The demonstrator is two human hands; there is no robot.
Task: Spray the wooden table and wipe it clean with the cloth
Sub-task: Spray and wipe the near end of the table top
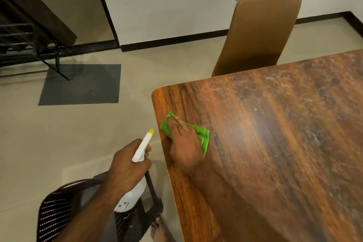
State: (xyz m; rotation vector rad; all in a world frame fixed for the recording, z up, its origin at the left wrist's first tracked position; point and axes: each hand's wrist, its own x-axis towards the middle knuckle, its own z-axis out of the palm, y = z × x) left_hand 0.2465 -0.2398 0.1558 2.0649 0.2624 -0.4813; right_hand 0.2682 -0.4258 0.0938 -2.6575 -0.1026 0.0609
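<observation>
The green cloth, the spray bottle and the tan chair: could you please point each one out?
Green cloth (203, 137): head view, on its exposed right fold.
Spray bottle (145, 140): head view, on its white trigger head.
Tan chair (263, 31): head view, on its backrest.

On my feed the tabletop (275, 143) is reddish-brown wood grain, streaked with darker bands and mottled with whitish smears toward its far side. The cloth (203, 135) is bright green. The spray bottle (140, 151) is white, its nozzle tip (151, 131) yellow. The tan chair (261, 31) is plain; the dark chair (55, 212) shows rows of pale dots. A slate-grey mat (82, 84) lies on the beige floor (59, 133).
</observation>
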